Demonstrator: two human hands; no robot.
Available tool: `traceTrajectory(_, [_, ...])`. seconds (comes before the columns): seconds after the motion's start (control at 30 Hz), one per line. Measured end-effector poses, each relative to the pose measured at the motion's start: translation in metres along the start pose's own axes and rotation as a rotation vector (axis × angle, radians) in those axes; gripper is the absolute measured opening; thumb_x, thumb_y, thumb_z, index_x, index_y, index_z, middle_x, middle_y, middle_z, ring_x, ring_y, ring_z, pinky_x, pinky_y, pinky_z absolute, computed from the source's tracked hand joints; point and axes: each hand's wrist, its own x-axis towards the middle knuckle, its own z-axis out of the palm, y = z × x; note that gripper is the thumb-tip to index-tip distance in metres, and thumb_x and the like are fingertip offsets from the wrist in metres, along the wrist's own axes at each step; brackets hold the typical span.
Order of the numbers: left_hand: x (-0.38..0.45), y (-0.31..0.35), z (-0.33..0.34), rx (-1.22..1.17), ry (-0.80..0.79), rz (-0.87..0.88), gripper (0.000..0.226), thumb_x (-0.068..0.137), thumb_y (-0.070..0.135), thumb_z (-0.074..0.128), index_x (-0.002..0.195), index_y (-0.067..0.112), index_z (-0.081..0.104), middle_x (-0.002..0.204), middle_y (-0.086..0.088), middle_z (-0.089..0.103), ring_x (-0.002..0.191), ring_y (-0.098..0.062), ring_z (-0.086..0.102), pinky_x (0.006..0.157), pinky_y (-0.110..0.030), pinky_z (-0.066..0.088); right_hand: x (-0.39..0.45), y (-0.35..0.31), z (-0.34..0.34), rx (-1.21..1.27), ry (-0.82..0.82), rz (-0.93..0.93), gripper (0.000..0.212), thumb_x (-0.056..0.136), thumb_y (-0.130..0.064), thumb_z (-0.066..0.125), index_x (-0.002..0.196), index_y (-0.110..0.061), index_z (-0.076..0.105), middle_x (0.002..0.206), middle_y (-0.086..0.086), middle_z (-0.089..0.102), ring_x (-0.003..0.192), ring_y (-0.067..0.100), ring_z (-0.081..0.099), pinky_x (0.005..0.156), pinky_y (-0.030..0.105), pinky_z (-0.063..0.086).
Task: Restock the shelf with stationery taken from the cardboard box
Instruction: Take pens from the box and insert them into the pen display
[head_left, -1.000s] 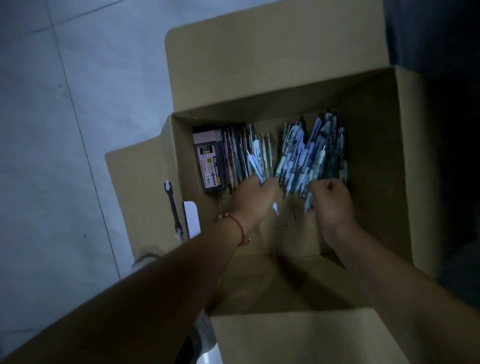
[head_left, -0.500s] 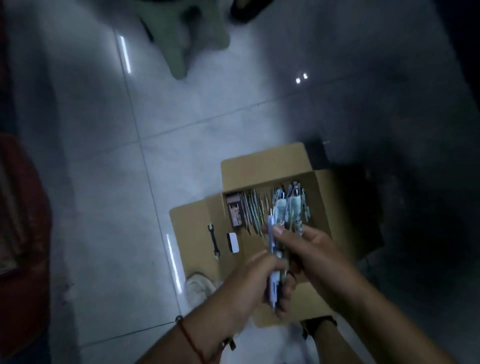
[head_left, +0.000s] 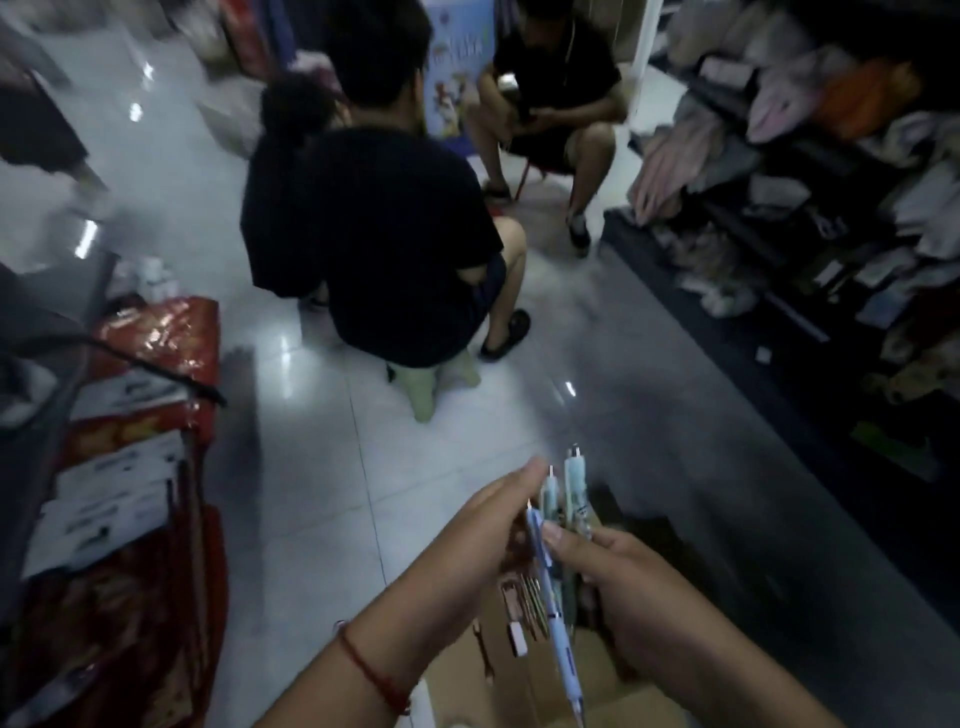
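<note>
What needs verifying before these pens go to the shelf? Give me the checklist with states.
1. Pens out of the cardboard box: ok, a bunch is raised above it.
2. Left hand grip on the bunch: ok, fingers lie along it.
3. Right hand grip: ok, thumb pinches the blue pen.
4. Blue pen secure: not ok, it hangs lower than the others.
5. Path to the shelf: cannot tell, a seated person is ahead.
6. Free shelf slot: cannot tell.
</note>
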Motion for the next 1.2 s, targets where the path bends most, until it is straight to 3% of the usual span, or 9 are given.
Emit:
traceTrajectory(0.17, [-0.043,0.019,0.012,-0.179,0.086,0.096,0.039,0.099,0.035,0.052,0.083,0.008,0.076,0.102,-0.025,0.071,0.087,-0.030,0.068,0.083,-0.040,0.056,-0.014,-0.011,0.031,-0.082,-0.061,0.050,0.057,0.068,-0.047,0.085,0.101,-0.003,0.068,0.107,0.041,0.056,0.096,0.049,0.055,0.086,0.051,0.046])
traceTrajectory(0.3, [-0.070,0.005,0.015,-0.251,0.260,0.164,0.040,0.101,0.036,0.049,0.092,0.002,0.069,0.087,-0.018,0.072,0.073,-0.024,0.068,0.060,-0.027,0.054,-0.024,-0.009,0.042,-0.115,-0.124,0.073,0.029,0.078,-0.030,0.080,0.102,-0.016,0.072,0.090,0.024,0.064,0.084,0.034,0.058,0.077,0.039,0.045])
traceTrajectory(0.4, [-0.081,-0.012,0.024,-0.367,0.425,0.169,0.043,0.102,0.036,0.046,0.092,-0.001,0.067,0.084,-0.021,0.071,0.078,-0.031,0.068,0.071,-0.035,0.056,-0.037,-0.005,0.049,-0.158,-0.147,0.112,0.016,0.091,-0.020,0.067,0.096,-0.004,0.069,0.067,0.012,0.070,0.060,0.023,0.068,0.063,0.029,0.056])
traceTrajectory(0.5, [-0.084,-0.032,0.027,-0.518,0.636,0.170,0.044,0.103,0.035,0.045,0.106,-0.006,0.062,0.087,-0.023,0.072,0.078,-0.033,0.069,0.072,-0.041,0.059,-0.051,0.001,0.051,-0.230,-0.205,0.222,0.032,0.086,-0.026,0.072,0.101,0.003,0.073,0.097,0.024,0.073,0.095,0.037,0.071,0.099,0.046,0.050])
traceTrajectory(0.57, [-0.088,-0.045,0.020,-0.557,0.806,0.197,0.039,0.103,0.034,0.045,0.107,-0.001,0.061,0.079,-0.015,0.072,0.069,-0.028,0.069,0.067,-0.040,0.059,-0.062,0.007,0.049,-0.350,-0.270,0.264,0.046,0.075,-0.038,0.079,0.093,0.004,0.074,0.085,0.024,0.070,0.078,0.035,0.070,0.079,0.032,0.053])
traceTrajectory(0.67, [-0.105,-0.055,0.010,-0.716,0.959,0.306,0.031,0.104,0.030,0.043,0.105,0.002,0.056,0.066,-0.009,0.064,0.053,-0.020,0.062,0.053,-0.032,0.055,-0.077,0.018,0.053,-0.555,-0.292,0.315,0.041,0.080,-0.048,0.073,0.081,-0.007,0.076,0.061,0.007,0.047,0.048,0.014,0.041,0.045,0.019,0.029])
traceTrajectory(0.97, [-0.201,-0.090,-0.010,-1.091,0.883,0.457,0.034,0.098,0.044,0.049,0.096,0.011,0.057,0.061,-0.001,0.051,0.048,-0.014,0.051,0.046,-0.024,0.047,-0.113,0.055,0.122,-0.852,-0.509,0.249,0.036,0.092,-0.041,0.062,0.074,-0.010,0.060,0.046,-0.002,0.038,0.039,0.011,0.032,0.041,0.019,0.026])
traceTrajectory(1.1, [-0.281,-0.116,-0.044,-0.959,1.117,0.578,0.029,0.099,0.041,0.051,0.098,0.012,0.059,0.061,0.000,0.046,0.046,-0.011,0.042,0.042,-0.024,0.039,-0.127,0.082,0.169,-0.894,-0.601,0.108,0.030,0.096,-0.039,0.056,0.087,-0.011,0.060,0.044,-0.012,0.049,0.040,0.009,0.036,0.041,0.018,0.030])
traceTrajectory(1.2, [-0.351,-0.147,-0.065,-0.398,1.368,0.516,0.016,0.100,0.036,0.052,0.101,0.022,0.061,0.065,0.001,0.050,0.049,-0.011,0.042,0.046,-0.026,0.037,-0.130,0.114,0.212,-0.926,-0.612,-0.041,0.025,0.097,-0.037,0.053,0.095,-0.015,0.066,0.066,-0.004,0.061,0.046,0.010,0.043,0.044,0.020,0.034])
